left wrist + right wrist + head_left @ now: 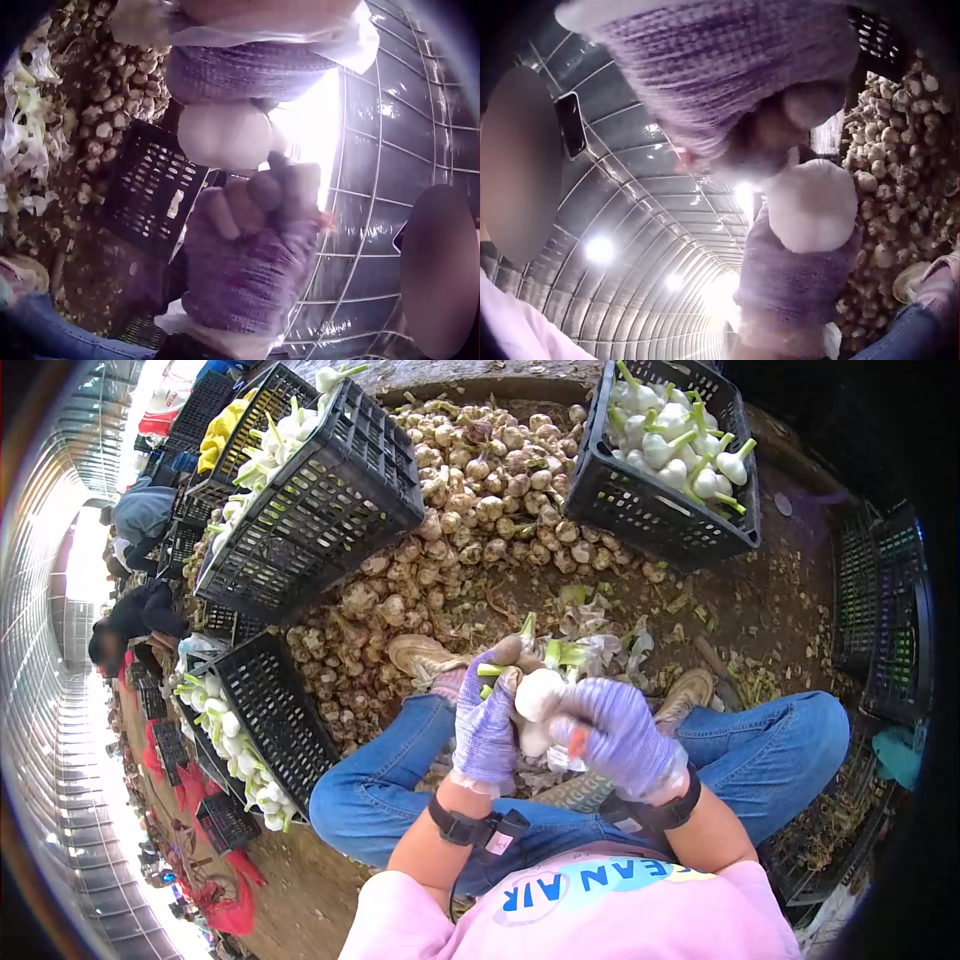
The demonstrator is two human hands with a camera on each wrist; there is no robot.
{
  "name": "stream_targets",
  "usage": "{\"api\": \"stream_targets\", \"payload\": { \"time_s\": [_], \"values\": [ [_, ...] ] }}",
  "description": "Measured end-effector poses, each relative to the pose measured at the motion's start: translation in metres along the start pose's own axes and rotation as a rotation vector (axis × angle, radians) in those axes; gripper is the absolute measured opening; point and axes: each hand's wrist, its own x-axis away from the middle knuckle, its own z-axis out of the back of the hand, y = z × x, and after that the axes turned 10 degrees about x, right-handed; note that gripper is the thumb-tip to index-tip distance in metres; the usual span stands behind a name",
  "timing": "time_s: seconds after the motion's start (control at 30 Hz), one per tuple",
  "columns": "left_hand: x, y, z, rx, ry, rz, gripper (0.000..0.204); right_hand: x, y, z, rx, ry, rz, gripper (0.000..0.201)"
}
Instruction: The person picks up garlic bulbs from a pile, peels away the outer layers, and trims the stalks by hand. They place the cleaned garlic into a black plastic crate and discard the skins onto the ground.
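My left grip is clamped on a garlic bulb; my right grip curls around an orange item. Step: apparently cleaning. Next, likely: steady bulb rotation.

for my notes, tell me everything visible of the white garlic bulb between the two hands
The garlic bulb is rounded, smooth-looking and white, with faint ridges. It is held up off the ground: the gloved left hand grips it, and the gloved right hand is close beside it. Whether that right hand touches it is unclear, as is where its stem lies.
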Motion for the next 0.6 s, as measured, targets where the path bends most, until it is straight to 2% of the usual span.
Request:
{"api": "stream_targets", "payload": {
  "time_s": [0.03, 0.07, 0.13, 0.2, 0.23, 0.27, 0.3, 0.33, 0.4, 0.43, 0.47, 0.5, 0.53, 0.6],
  "values": [
    [-0.001, 0.0, -0.004, 0.061, 0.059, 0.018, 0.047, -0.001, -0.001, -0.005, 0.014, 0.048, 0.218, 0.02],
    [-0.001, 0.001, -0.006, 0.121, 0.125, 0.034, 0.047, -0.001, -0.012, -0.007, 0.031, 0.032, 0.275, 0.018],
    [-0.006, 0.004, 0.004, 0.159, 0.112, 0.042, 0.047, 0.001, -0.017, -0.018, -0.152, 0.138, 0.216, 0.015],
    [-0.024, 0.015, 0.024, 0.077, 0.174, -0.018, 0.048, 0.004, -0.008, -0.004, -0.145, 0.037, 0.022, 0.015],
    [-0.032, 0.027, 0.037, 0.027, 0.125, -0.107, 0.043, 0.008, -0.01, 0.001, -0.281, -0.008, -0.189, 0.015],
    [-0.039, 0.047, 0.043, 0.023, 0.135, -0.158, 0.043, 0.008, -0.003, 0.001, -0.192, 0.067, -0.071, 0.016],
    [-0.047, 0.073, 0.048, -0.161, 0.146, -0.349, 0.039, 0.015, 0.003, 0.003, -0.252, 0.04, -0.248, 0.017],
    [-0.055, 0.099, 0.053, -0.343, 0.156, -0.525, 0.035, 0.024, 0.029, -0.004, -0.205, 0.139, -0.15, 0.017],
    [-0.077, 0.162, 0.062, -0.565, 0.217, -0.777, 0.032, 0.035, 0.046, 0.001, -0.361, 0.096, -0.276, 0.012],
    [-0.092, 0.202, 0.069, -0.179, 0.043, -0.808, 0.032, 0.039, 0.053, 0.0, -0.355, 0.1, -0.267, 0.012],
    [-0.11, 0.239, 0.083, -0.25, 0.031, -0.879, 0.035, 0.043, 0.06, -0.001, -0.413, 0.119, -0.369, 0.01],
    [-0.113, 0.275, 0.075, -0.281, -0.111, -0.828, 0.036, 0.043, 0.066, -0.001, -0.472, 0.139, -0.47, 0.011],
    [-0.128, 0.31, 0.08, -0.113, -0.239, -0.746, 0.033, 0.044, 0.071, -0.001, -0.465, 0.149, -0.463, 0.011],
    [-0.158, 0.362, 0.09, -0.851, -0.021, -1.069, 0.031, 0.044, 0.077, 0.0, -0.242, 0.142, -0.481, 0.013]
  ]
}}
